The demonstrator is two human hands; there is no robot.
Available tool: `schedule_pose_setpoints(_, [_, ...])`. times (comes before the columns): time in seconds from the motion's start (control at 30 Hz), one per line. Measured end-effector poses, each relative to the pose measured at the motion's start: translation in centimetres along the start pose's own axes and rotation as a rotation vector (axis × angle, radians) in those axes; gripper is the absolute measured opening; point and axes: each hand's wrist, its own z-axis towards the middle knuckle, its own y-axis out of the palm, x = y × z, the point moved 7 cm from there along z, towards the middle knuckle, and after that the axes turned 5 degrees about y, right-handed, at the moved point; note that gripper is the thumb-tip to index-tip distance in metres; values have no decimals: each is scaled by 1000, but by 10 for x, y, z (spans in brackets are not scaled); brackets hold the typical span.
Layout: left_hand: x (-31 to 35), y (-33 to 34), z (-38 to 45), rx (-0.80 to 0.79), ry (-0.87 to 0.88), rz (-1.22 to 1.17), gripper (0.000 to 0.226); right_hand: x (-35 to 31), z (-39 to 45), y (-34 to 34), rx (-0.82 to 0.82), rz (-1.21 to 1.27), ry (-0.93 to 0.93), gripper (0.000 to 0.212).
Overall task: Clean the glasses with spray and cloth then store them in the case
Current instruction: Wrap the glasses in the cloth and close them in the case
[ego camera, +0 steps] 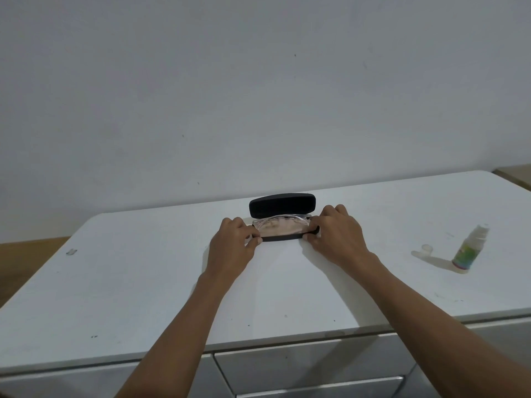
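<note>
A black glasses case [282,204] stands open on the white tabletop, its lid raised toward the wall. Inside it lie clear-framed glasses [283,219] over a pinkish cloth [280,229]. My left hand [234,242] grips the left end of the case's lower half, fingers pinched at the glasses' edge. At the right end, my right hand [334,229] holds the case in the same way. A small spray bottle [469,249] with a green label stands upright far to the right, and its clear cap [425,249] lies beside it.
The white tabletop [143,282] has a wall directly behind it. Drawer fronts [301,366] sit below the near edge. A small grey mark or object [71,251] lies at the far left of the top. Wooden floor shows at the left.
</note>
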Motion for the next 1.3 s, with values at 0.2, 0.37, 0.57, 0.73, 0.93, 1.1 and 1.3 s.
schedule_pose_setpoints(0.2, [-1,1,-5,23,7,-7,13,4,-1,-1,-20,53,42,18])
schedule_pose_setpoints(0.37, [-5,-11,-5,167,-7,-134,10,17,1,-9,54,330,152,13])
schedule_pose_setpoints(0.57, [-28,-2,29,107,-513,-652,26,29,29,-13,-23,965,436,17])
schedule_pose_setpoints(0.73, [-30,16,45,-140,-636,-752,35,26,45,-4,-164,1003,452,19])
schedule_pose_setpoints(0.93, [-36,12,44,-222,-592,-872,25,32,51,1,-275,1003,424,11])
schedule_pose_setpoints(1.1, [-35,11,35,-267,-509,-925,20,34,41,-2,-324,998,335,8])
schedule_pose_setpoints(1.3, [-34,12,19,-186,-308,-768,21,38,19,9,-227,788,136,9])
